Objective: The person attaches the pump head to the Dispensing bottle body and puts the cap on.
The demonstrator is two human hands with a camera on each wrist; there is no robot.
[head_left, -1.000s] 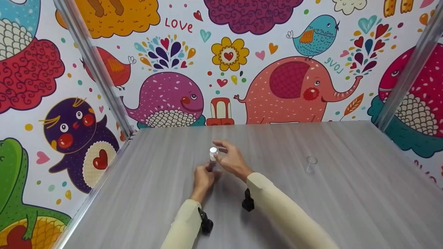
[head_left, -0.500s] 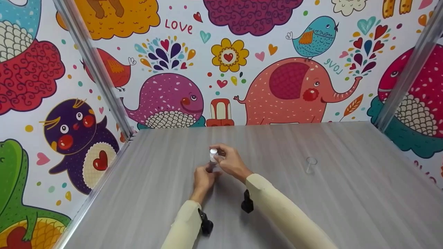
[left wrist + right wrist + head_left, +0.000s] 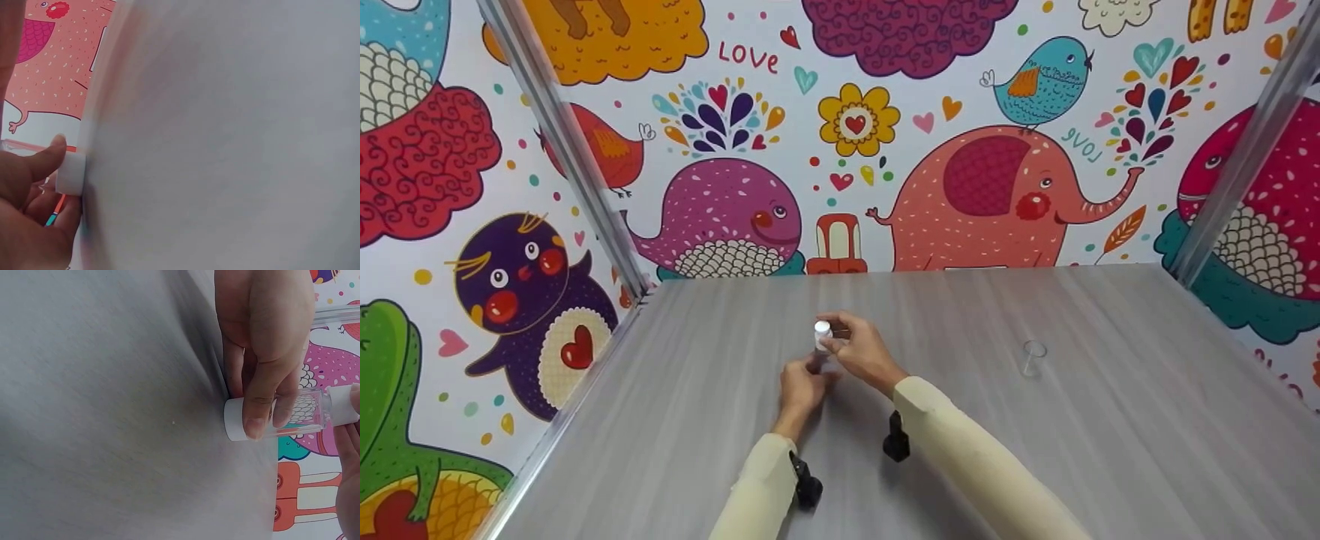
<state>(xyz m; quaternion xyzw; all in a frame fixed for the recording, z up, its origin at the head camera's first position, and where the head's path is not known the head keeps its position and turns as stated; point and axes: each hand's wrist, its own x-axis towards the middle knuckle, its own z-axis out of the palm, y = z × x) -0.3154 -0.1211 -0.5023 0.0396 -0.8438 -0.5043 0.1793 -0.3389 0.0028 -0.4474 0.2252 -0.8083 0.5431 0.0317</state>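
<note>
A small clear bottle (image 3: 306,410) stands upright on the table, with a white cap (image 3: 823,330) on top and a white base (image 3: 235,421) below. My left hand (image 3: 802,388) grips it low down; in the left wrist view the thumb and fingers pinch the white base (image 3: 72,175) at the tabletop. Higher up, my right hand (image 3: 865,351) pinches the white cap between thumb and fingers. Only part of that right hand (image 3: 350,453) shows at the right edge of the right wrist view. Fingers hide some of the clear body.
To the right, a small clear cylinder (image 3: 1033,360) with a round rim sits on the grey wood-grain table (image 3: 675,420). Printed walls (image 3: 780,45) and metal posts (image 3: 577,165) border the table at the back and sides.
My right hand's fingers were spread apart beside the cap one second ago and have since closed in around it. The left hand and the clear cylinder have stayed in place.
</note>
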